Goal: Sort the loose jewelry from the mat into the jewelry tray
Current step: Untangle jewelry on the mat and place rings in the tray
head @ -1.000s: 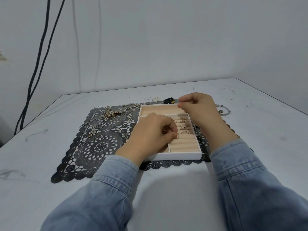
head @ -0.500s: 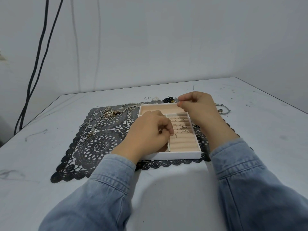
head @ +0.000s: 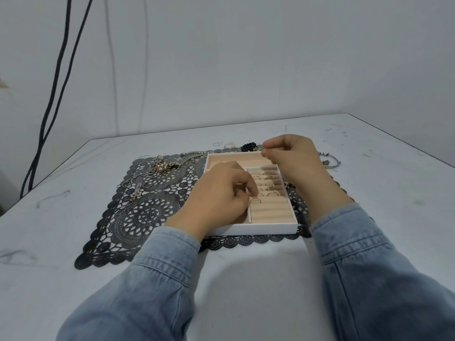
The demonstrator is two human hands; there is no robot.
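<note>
The white jewelry tray [head: 270, 228] with beige lining sits on the black lace mat [head: 147, 217]. Its right section has ring slots with several rings [head: 269, 187] standing in them. My left hand [head: 221, 195] lies over the tray's left part, fingers curled, its fingertips pinching the top of a thin ring [head: 254, 200] that stands in a slot. My right hand [head: 290, 158] hovers over the tray's far right corner, curled into a loose fist with thumb against forefinger; nothing shows in it. Loose necklaces [head: 162, 166] and a ring chain [head: 134, 193] lie on the mat's left.
A black bead bracelet [head: 248, 146] and small rings [head: 216, 144] lie on the white table beyond the tray. A silver bangle [head: 331, 161] lies to the right of my right hand. Black cables [head: 49, 107] hang on the wall at left.
My left hand has brought the thin ring down into a slot of the ring section and drawn back slightly to the left. The right hand has barely moved.
</note>
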